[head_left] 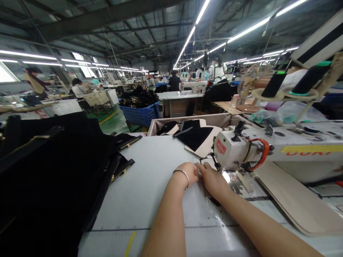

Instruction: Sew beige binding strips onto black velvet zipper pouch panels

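My left hand (189,174), with a silver bangle (183,173) at the wrist, is closed beside the needle end of a white sewing machine (227,150). Touching it, my right hand (213,178) has its fingers bent in a pinch. Something small and shiny shows between the fingertips, too small to name. Just beyond the hands, black fabric pieces (197,137) lie partly on a beige panel (214,137). A lit lamp (225,177) shines by my right hand at the machine's foot.
Black pieces with gold zippers (118,171) are heaped along the table's (134,203) left side. A beige bin (152,129) stands behind the table. Black thread cones (273,84) rise at the right, above a long beige panel (297,200). Several people work farther back.
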{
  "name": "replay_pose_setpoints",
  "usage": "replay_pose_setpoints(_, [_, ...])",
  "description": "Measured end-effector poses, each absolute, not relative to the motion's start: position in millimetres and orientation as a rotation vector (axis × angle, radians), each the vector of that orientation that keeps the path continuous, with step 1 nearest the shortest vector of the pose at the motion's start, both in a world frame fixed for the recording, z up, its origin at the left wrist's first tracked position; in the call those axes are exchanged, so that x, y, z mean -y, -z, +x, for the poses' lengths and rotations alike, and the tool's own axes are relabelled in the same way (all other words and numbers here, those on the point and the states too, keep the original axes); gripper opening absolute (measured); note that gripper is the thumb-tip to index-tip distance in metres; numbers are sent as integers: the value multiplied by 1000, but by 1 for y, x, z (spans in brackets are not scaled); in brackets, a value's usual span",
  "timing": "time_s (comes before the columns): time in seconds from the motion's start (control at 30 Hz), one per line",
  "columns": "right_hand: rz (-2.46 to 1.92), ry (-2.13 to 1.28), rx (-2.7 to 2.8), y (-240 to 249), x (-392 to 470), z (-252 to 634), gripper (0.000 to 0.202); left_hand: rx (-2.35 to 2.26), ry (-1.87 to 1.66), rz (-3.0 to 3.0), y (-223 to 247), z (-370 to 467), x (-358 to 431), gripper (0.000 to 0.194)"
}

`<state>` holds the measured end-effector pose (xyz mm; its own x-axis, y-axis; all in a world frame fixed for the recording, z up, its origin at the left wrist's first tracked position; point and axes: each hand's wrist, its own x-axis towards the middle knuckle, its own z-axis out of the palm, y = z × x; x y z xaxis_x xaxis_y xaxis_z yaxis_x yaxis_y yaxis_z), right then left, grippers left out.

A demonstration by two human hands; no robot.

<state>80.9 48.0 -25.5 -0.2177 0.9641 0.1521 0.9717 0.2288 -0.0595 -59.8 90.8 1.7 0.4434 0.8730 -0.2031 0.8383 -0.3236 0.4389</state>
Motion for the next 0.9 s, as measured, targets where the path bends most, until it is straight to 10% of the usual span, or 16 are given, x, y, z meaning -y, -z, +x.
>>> replay_pose_setpoints(0.9, [-1361,-330,2160,49,78,206,31,-1733,-1011,1810,48,-82,-121,37])
